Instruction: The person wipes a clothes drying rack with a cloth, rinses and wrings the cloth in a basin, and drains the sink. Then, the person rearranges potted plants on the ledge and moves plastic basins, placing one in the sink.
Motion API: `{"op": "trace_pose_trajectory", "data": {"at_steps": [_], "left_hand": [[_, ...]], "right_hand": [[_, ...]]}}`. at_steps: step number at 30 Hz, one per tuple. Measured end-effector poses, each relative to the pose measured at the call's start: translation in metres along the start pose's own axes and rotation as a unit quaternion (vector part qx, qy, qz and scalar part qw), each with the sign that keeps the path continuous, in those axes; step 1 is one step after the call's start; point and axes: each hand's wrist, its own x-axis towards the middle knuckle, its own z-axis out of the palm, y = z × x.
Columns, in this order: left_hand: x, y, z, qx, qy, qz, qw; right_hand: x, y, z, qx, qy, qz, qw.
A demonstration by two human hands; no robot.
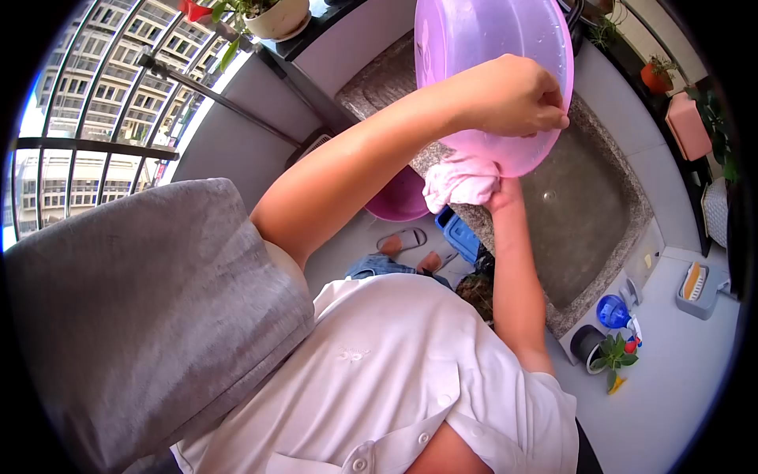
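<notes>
A translucent pink basin (493,39) is tilted up on its side over the stone sink (641,207). My left hand (525,96) reaches across from the left, its fingers closed on the basin's rim. Below it, my right hand (500,194) is closed on a wet pink cloth (459,182), which lies bunched on the sink's near left corner, against the basin's lower rim. The basin partly hides the sink, and the cloth covers some of my right fingers. A grey cloth (158,316) hangs over my left upper arm.
A magenta basin (399,197) and a blue plastic container (459,235) are below the sink's left edge. On the right ledge are a blue spray bottle (613,311), a potted plant (613,353) and a grey brush tray (701,294). Window bars (87,144) stand at left.
</notes>
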Motion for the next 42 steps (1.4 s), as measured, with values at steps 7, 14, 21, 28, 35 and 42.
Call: {"op": "trace_pose_trajectory", "data": {"at_steps": [7,14,21,28,35,42], "left_hand": [[-0.143,-0.074,-0.047,-0.280,0.131,-0.167,0.936],[-0.373,-0.220,0.079,-0.325,0.432,-0.552,0.635],[-0.483,-0.260,0.180,-0.093,0.294,-0.727,0.613],[-0.482,-0.268,0.200,-0.106,0.279,-0.709,0.639],[-0.487,-0.269,0.192,-0.099,0.226,-0.734,0.633],[-0.481,-0.281,0.189,-0.103,0.175,-0.721,0.662]], "right_hand": [[-0.142,-0.046,-0.044,-0.172,0.112,-0.104,0.973],[-0.216,-0.094,-0.115,-0.164,0.238,-0.189,0.939],[-0.229,-0.103,-0.124,-0.179,0.192,-0.166,0.951],[-0.230,-0.117,-0.135,-0.102,0.278,-0.139,0.945],[-0.231,-0.103,-0.136,-0.078,0.309,-0.152,0.936],[-0.250,-0.092,-0.132,-0.089,0.334,-0.163,0.924]]}}
